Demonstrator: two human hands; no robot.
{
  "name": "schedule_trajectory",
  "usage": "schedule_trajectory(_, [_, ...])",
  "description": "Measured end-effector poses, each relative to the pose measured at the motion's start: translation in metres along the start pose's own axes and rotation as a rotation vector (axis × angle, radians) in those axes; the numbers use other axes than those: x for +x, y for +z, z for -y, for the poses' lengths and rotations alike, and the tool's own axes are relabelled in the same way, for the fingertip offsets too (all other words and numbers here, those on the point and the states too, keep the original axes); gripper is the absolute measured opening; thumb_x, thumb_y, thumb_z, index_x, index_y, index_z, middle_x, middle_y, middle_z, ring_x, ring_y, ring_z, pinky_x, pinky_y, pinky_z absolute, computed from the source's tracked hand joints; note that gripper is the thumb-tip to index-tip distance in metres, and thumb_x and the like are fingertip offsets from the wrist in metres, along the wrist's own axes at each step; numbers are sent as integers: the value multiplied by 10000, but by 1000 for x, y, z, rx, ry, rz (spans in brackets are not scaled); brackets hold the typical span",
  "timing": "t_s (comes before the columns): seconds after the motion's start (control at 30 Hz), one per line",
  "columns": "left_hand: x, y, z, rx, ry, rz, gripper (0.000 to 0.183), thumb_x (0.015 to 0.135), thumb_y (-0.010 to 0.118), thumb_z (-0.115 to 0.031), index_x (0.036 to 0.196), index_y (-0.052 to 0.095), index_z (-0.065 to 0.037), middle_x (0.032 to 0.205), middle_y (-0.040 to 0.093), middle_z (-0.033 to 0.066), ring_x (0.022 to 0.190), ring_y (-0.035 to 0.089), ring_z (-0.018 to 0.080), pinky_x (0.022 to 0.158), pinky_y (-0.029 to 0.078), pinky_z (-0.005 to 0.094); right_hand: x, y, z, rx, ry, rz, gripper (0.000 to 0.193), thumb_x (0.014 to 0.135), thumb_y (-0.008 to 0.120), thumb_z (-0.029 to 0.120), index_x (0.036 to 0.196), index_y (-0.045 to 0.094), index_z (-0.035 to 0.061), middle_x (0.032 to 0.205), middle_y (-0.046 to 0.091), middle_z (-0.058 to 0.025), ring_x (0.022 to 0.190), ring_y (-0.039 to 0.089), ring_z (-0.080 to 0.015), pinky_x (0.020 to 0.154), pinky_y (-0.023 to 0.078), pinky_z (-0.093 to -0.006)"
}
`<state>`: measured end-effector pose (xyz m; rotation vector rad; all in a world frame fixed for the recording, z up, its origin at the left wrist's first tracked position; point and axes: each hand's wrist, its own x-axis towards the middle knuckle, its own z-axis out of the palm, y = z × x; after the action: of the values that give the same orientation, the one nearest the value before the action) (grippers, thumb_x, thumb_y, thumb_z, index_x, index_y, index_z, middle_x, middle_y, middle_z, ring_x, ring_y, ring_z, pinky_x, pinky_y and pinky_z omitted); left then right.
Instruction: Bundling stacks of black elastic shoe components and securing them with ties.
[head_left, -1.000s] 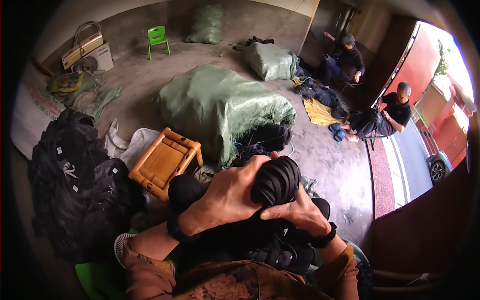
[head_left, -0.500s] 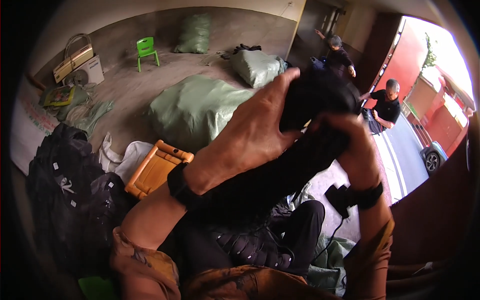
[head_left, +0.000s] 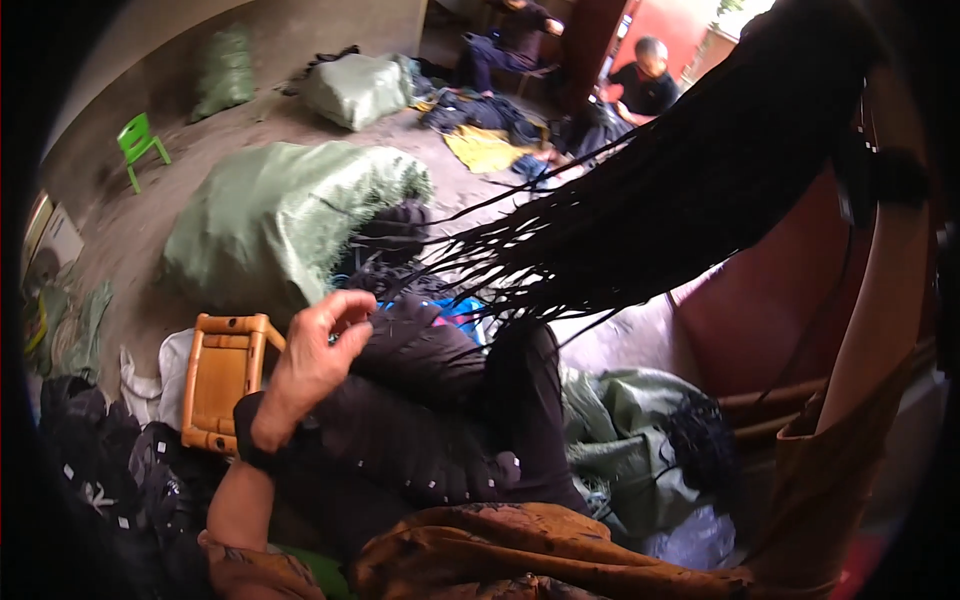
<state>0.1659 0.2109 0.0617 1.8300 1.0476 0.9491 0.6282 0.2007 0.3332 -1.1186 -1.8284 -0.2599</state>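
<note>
High on the right, my right hand grips the end of a long bundle of black strips; its fingers are mostly hidden in shadow. The strips fan out down and left in many thin loose ends over my knees. My left hand is lower left of them, fingers half curled, thumb apart, with nothing visible in it. Dark wristbands circle both wrists. Across my lap lies black fabric with several small white tags.
A bamboo stool stands left, beside black tagged bundles. Ahead lies an opened green woven sack with dark material. Another green sack is by my right leg. A green chair stands farther back. Two people sit near the doorway.
My right hand has swung the black bundle up and right, spreading its loose ends. My left hand has let go and dropped to the lower left. The view has turned right.
</note>
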Motion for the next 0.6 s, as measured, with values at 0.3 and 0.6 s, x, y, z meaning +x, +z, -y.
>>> schedule_trajectory(0.3, [-37, 178, 13, 14, 251, 677, 305, 837, 661, -111, 1119, 580, -27, 1014, 646, 146, 891, 661, 272, 780, 534, 351, -40, -83, -29, 160, 333, -147, 308, 777, 678, 53, 1070, 624, -27, 1015, 665, -109, 942, 644, -216, 826, 511, -309])
schedule_trajectory(0.6, [-56, 190, 21, -17, 52, 858, 295, 858, 620, -144, 1120, 566, -18, 1028, 658, 154, 960, 647, 288, 823, 512, 374, -78, -110, -73, 420, 623, -309, 310, 781, 683, 66, 1066, 623, -39, 1019, 664, -108, 939, 645, -213, 821, 513, -304])
